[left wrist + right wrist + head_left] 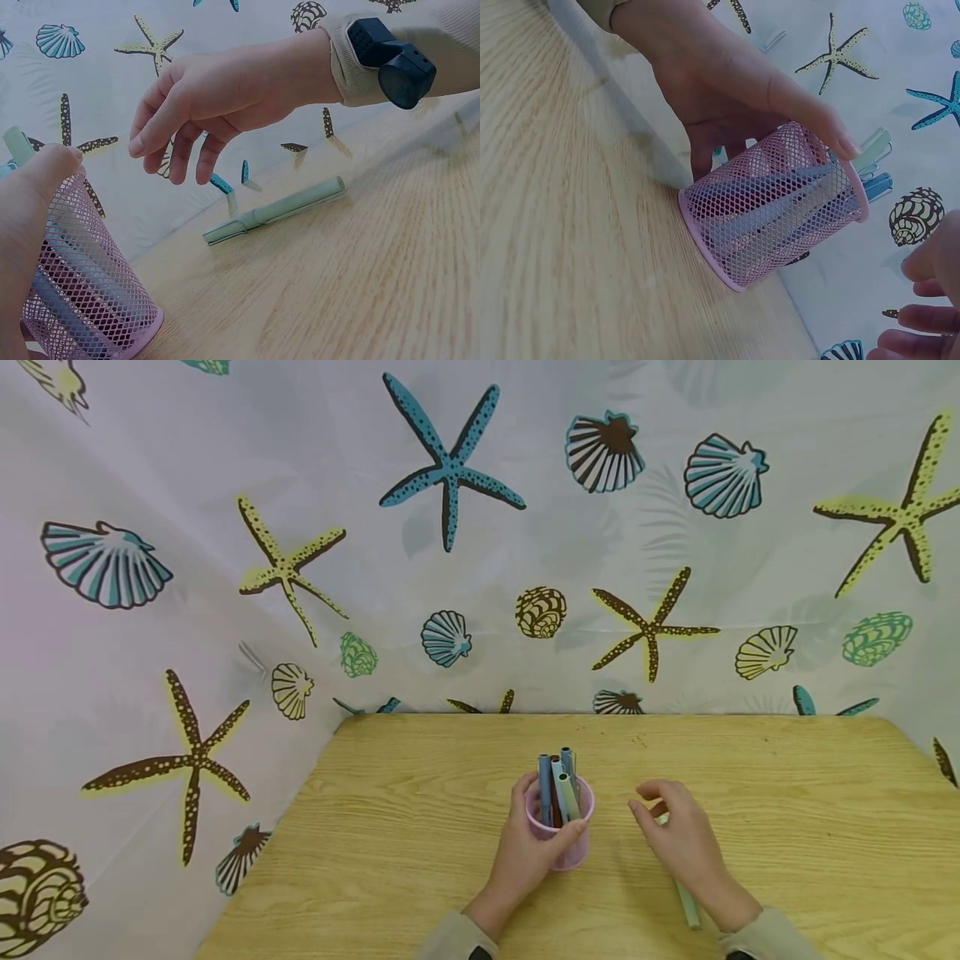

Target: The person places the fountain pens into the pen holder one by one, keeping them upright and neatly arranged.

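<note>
A pink mesh pen cup (pixel 573 853) stands upright on the wooden table, and my left hand (pixel 525 852) grips it around the side with the thumb near the rim. Several capped pens (pixel 545 789) in blue, dark red and pale green lean inside it. To the right of the cup, my right hand (pixel 686 839) hovers above the table, its fingers loosely bent and holding nothing. Below that hand a pale green pen (pixel 274 211) lies on the tabletop, partly hidden by the hand in the head view. In the right wrist view the cup's mesh (pixel 772 206) shows the pens through it.
The wooden table (pixel 390 827) reaches back to a white curtain (pixel 337 468) printed with starfish and shells, which also hangs along the left side. A dark camera (pixel 394 64) is strapped to the right wrist.
</note>
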{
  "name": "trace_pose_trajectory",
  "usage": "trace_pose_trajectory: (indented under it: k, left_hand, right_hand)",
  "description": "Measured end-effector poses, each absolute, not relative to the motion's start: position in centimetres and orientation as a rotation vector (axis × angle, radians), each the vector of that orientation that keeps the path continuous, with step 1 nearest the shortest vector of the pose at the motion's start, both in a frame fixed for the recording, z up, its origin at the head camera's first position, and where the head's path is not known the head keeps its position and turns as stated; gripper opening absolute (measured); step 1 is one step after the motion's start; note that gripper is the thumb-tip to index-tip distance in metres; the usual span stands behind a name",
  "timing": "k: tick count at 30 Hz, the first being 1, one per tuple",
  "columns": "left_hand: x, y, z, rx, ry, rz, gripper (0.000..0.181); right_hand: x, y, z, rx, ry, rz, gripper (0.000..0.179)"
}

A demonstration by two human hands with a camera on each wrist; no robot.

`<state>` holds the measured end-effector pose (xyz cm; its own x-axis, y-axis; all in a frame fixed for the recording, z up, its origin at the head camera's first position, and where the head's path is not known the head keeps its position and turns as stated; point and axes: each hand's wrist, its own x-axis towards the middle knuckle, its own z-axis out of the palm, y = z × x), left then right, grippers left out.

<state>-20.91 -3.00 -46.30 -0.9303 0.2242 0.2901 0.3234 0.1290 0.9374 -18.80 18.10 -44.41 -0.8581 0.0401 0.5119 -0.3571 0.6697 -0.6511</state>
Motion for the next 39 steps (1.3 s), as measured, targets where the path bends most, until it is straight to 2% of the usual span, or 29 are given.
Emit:
trace_pose_trajectory:
  k: [8,39]
  left_hand:
    - [-19.7,-3.1,-44.2,-0.569,-2.315,-1.931,0.076]
    - [-19.7,-3.1,-44.2,-0.545,-2.332,-1.932,0.078]
  right_hand:
    - [-18.5,18.9,-44.4,0.178,-2.462,1.073,0.017]
    - [-17.5,21.6,-45.1,0.04,-2.899,0.958,0.035]
